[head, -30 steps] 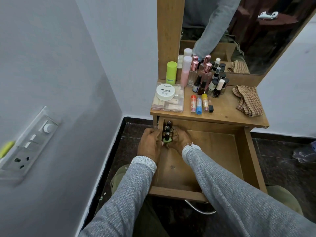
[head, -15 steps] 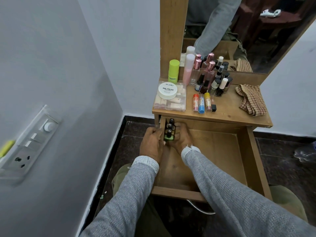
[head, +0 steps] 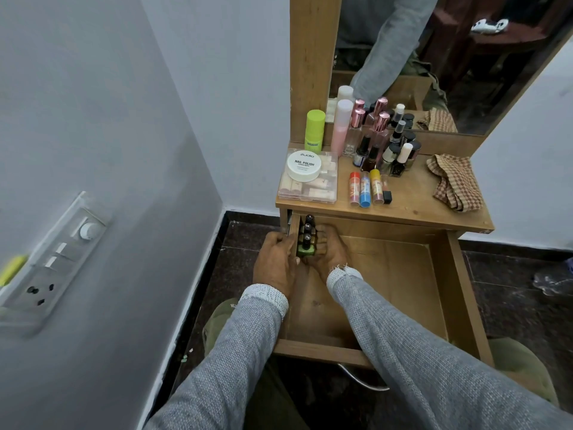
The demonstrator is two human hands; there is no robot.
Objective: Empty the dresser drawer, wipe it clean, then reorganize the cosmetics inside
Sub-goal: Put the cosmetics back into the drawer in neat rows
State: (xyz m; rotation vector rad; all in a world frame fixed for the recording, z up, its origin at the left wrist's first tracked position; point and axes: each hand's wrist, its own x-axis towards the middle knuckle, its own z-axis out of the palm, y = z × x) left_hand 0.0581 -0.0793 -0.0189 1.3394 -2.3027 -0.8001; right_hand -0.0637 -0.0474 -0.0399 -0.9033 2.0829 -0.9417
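Drawer [head: 387, 290], pulled out: one row of nail polish bottles [head: 307, 240], three black caps countable, running near-to-far along the far-left wall, otherwise bare wood. Left hand [head: 274, 265] curls over the left wall's rim just beside the row; right hand [head: 330, 252] cups its right side, fingers hidden, so actual grip cannot be told. Dresser top [head: 412, 209]: three lying tubes [head: 366, 189], one checked cloth [head: 455, 184].

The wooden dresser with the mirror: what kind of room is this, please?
Probably a bedroom or dressing corner at home. A wooden dresser top under a tall wood-framed mirror holds a cluster of small nail polish and perfume bottles, and the wooden drawer is pulled open.
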